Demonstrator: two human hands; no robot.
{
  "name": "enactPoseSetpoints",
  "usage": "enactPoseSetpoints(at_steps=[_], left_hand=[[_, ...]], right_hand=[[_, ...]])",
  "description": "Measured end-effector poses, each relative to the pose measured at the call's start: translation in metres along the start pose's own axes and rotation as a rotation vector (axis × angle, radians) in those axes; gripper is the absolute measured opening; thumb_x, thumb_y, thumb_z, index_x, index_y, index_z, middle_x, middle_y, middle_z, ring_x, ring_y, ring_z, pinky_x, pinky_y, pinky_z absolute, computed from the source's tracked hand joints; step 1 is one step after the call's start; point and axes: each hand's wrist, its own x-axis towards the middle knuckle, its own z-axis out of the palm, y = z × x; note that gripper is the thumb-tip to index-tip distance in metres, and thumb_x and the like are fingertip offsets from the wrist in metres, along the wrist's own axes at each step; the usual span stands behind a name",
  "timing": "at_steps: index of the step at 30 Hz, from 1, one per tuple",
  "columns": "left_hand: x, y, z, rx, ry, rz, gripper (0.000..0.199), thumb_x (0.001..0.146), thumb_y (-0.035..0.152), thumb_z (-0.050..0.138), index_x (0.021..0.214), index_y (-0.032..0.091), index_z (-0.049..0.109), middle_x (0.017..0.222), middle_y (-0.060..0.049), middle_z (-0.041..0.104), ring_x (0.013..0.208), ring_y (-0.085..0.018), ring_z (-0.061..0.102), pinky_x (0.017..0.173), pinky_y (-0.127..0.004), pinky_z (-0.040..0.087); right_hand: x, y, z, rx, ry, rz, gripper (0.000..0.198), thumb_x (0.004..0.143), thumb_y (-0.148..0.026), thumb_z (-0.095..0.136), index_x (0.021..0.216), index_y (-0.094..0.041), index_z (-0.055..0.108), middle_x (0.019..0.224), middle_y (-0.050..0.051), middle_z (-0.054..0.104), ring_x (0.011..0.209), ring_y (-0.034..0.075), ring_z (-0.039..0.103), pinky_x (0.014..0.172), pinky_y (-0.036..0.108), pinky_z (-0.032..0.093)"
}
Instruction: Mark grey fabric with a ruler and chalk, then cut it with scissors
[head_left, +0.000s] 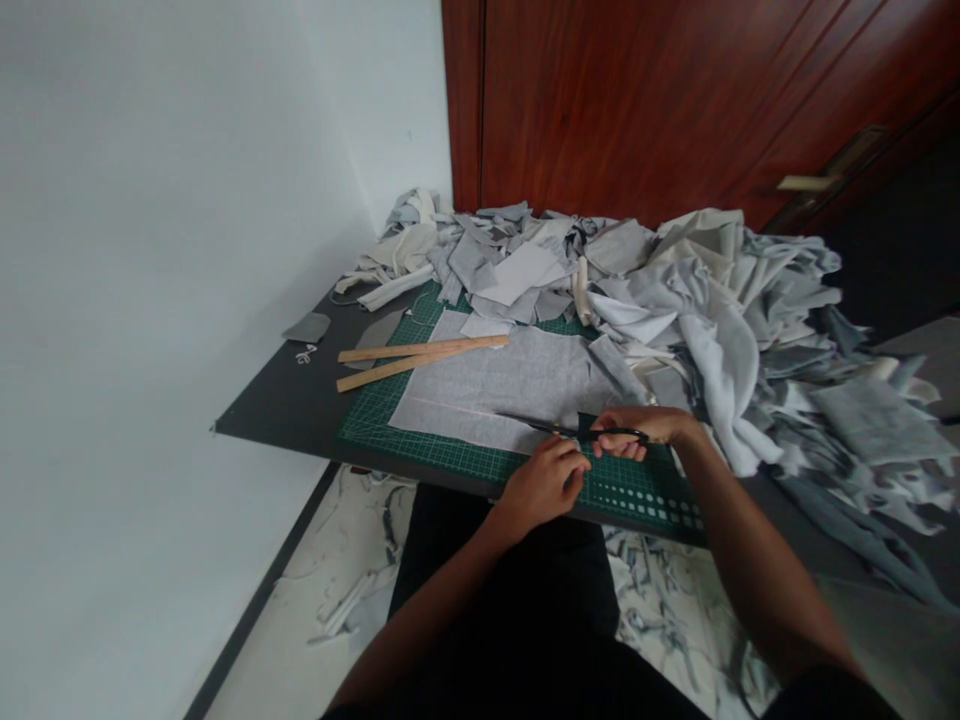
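Beside the wall (172, 300), dark tabletop (285, 410) is bordering a green mat (371, 425) bearing gray cloth (495, 380), the half-curled left hand (544, 482) is lying at the cloth's front edge, grip indeterminable, the right hand (649, 424) is clasping scissors (568, 433), and scraps (682, 300) are limiting rightward clearance.

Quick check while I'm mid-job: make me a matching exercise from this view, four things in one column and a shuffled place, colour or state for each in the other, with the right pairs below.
Things:
1. scissors
2. wooden strips
3. cutting mat
4. door

Places, colours or states:
A. green, with printed grid lines
B. reddish brown, beyond the heap of scraps
C. held in the right hand
D. lying partly on the grey cloth

Right pairs: 1-C, 2-D, 3-A, 4-B
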Motion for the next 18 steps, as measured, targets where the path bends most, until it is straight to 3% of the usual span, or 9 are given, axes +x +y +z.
enactPoseSetpoints(at_steps=[6,13,16,18], left_hand=[[-0.001,-0.002,0.003,-0.021,0.017,-0.014,0.017,0.102,0.016,0.055,0.102,0.018,0.072,0.112,-0.008,0.071,0.113,-0.024,0.066,0.109,-0.037,0.05],[-0.004,0.001,0.003,-0.087,0.051,-0.021,0.018,0.101,0.013,0.057,0.105,0.017,0.074,0.114,-0.008,0.074,0.116,-0.024,0.067,0.108,-0.036,0.051],[-0.008,0.001,-0.018,-0.235,0.05,0.08,0.02,0.103,0.015,0.054,0.105,0.018,0.074,0.109,-0.007,0.076,0.108,-0.02,0.07,0.1,-0.032,0.054],[-0.007,-0.005,-0.046,-0.295,0.067,0.119,0.022,0.105,0.018,0.052,0.103,0.018,0.074,0.101,-0.006,0.077,0.1,-0.019,0.071,0.093,-0.029,0.054]], right_hand=[[0.005,-0.009,0.002,-0.009,-0.013,0.044,0.062,0.068,-0.066,0.089,0.083,-0.017,0.054,0.054,-0.015,0.028,0.045,0.001,0.02,0.037,0.012,0.02],[0.004,-0.012,0.01,-0.126,0.071,0.021,0.062,0.07,-0.068,0.085,0.073,-0.017,0.051,0.055,-0.013,0.032,0.045,0.001,0.026,0.038,0.014,0.023],[0.003,-0.014,0.015,-0.128,0.109,0.006,0.065,0.069,-0.072,0.084,0.071,-0.019,0.047,0.055,-0.013,0.033,0.044,0.001,0.026,0.038,0.014,0.022],[0.004,-0.016,0.017,-0.114,0.118,0.009,0.067,0.066,-0.072,0.085,0.069,-0.019,0.044,0.053,-0.013,0.033,0.043,0.001,0.026,0.036,0.014,0.021]])
